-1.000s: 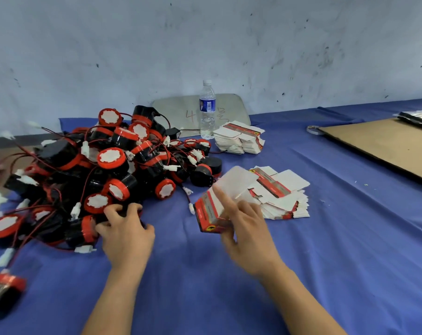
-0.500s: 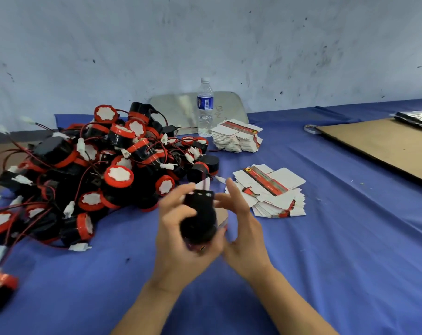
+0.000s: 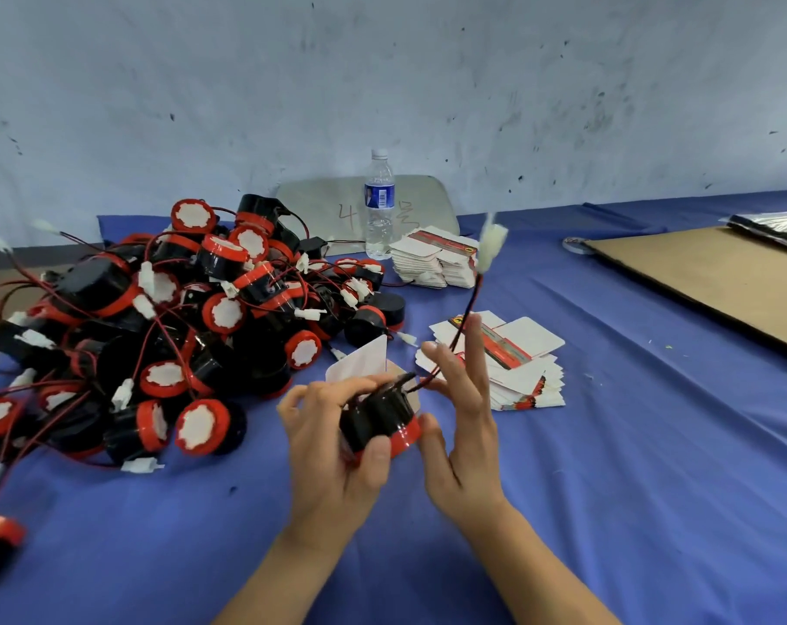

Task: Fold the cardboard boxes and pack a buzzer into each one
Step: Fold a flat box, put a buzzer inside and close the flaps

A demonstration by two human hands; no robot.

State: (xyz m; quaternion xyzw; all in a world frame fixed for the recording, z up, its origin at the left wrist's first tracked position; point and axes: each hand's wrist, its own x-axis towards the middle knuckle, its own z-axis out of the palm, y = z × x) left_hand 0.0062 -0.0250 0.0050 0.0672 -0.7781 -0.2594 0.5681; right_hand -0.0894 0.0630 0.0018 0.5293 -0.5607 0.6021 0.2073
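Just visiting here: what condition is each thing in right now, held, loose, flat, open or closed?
left hand, gripping one buzzer.
buzzer, held above the cloth, wire sticking up.
right hand, fingers straight, beside the buzzer.
box, mostly hidden behind the buzzer, white flap up.
buzzer pile, loose, wires tangled.
near stack of boxes, flat, unfolded.
far stack of boxes, flat, unfolded.
water bottle, upright, capped.

buzzers [image 3: 222, 313] left, boxes [image 3: 533, 338] right, bottle [image 3: 379, 205] seemingly behind
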